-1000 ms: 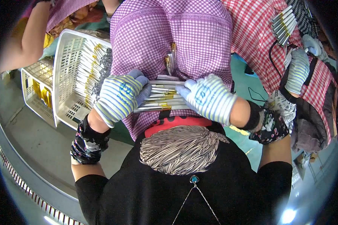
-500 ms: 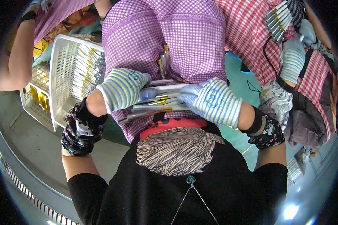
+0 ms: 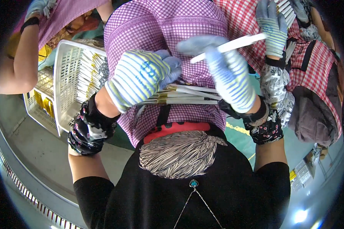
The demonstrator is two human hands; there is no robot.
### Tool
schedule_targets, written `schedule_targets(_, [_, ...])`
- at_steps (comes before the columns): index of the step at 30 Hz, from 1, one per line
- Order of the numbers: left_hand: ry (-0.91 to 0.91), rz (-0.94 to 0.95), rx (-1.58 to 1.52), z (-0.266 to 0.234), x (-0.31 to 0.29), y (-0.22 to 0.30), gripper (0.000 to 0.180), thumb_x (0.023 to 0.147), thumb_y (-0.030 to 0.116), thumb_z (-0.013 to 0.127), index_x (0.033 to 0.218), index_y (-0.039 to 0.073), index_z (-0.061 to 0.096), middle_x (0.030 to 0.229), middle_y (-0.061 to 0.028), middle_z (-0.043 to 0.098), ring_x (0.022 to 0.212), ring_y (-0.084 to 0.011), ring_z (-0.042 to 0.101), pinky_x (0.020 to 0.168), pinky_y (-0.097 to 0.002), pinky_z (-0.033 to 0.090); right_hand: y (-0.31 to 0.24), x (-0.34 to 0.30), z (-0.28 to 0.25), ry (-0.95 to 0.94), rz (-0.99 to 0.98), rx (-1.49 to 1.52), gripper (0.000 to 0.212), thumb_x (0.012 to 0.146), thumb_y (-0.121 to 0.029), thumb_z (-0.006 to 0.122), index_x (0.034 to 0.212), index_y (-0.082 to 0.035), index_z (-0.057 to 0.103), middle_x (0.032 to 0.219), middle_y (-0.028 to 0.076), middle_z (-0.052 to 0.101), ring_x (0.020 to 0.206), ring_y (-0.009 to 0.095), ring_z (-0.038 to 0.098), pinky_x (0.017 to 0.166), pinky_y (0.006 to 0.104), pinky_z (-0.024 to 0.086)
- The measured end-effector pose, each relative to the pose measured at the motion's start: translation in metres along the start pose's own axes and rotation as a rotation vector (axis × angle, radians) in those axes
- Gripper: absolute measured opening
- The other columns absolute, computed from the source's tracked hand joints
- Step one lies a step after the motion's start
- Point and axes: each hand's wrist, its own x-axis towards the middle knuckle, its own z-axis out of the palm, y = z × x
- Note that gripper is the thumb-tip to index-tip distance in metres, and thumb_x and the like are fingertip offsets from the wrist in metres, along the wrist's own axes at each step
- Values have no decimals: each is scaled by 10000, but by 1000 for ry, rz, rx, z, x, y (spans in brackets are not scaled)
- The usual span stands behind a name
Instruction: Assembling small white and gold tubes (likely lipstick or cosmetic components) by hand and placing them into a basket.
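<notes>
My right hand, in a striped glove with blue-grey fingers, is raised over my lap and smeared by motion. Between its thumb and fingers it grips a white-handled brush, tilted up to the right. My left hand, gloved alike, is closed above the lap's left side; whatever its curled fingers hold, if anything, is hidden. Several brushes with white handles and gold-coloured ferrules lie across the purple checked apron, just below and between my hands. My gloved hands partly cover them.
At left, a white plastic basket holds many similar brushes, beside another basket with gold-coloured pieces. A co-worker's gloved hand is close on the right, near a fan of brushes. Another person's arm shows at far left.
My right hand has lifted from the lap with a white-handled brush. My left hand has moved up and right, off the bundle. The co-worker's gloved hand on the right has moved upward.
</notes>
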Motion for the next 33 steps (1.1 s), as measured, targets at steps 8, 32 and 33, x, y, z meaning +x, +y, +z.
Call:
schedule_targets(8, [-710,-234,-22,32,15,5,215,921,256,552,878,67,646,759,-154,674,714,-354,670,599,-456,516,-28,-20,-27,216,346,-50,291,1051,-234,490,1197,-30,639,698,-74,453,650,29,421,629,195,401])
schedule_targets(32, [-55,-381,-168,-35,-12,6,237,901,187,670,1080,33,647,814,-86,695,652,-247,666,549,-365,497,-1,-16,-35,-180,59,-760,301,957,-288,617,1110,-46,707,903,131,725,725,276,696,651,369,538])
schedule_targets(33, [-47,-410,-188,-32,-14,8,245,897,201,677,1087,48,650,834,-73,701,670,-236,666,558,-362,498,-3,-16,-34,-207,111,-806,347,952,-360,598,1111,-74,713,913,136,724,735,296,695,660,396,538])
